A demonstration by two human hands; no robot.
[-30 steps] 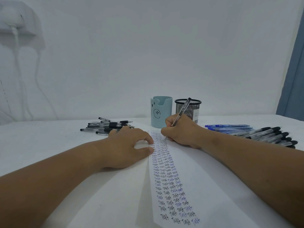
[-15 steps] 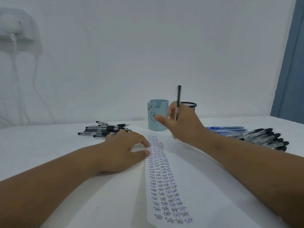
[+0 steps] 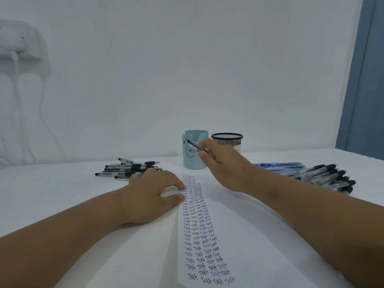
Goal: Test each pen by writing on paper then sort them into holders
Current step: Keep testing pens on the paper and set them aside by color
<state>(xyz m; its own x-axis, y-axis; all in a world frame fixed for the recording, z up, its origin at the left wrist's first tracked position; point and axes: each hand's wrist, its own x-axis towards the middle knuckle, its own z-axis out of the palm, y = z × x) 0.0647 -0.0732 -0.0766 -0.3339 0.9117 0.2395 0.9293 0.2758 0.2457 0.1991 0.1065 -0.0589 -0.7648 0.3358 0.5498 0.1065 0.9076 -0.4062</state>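
The right hand pinches a slim black-tipped pen, tilted, just in front of the light blue holder. Left of that holder, the left hand presses loosely spread fingers on the paper, filled with rows of "Test".

Plain white wall behind, a white wall box with cords hanging top left, blue curtain far right.

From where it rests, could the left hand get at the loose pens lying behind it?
Probably yes: the left hand rests on the paper strip's edge, and the black-capped pen pile lies just beyond its knuckles, with nothing between.
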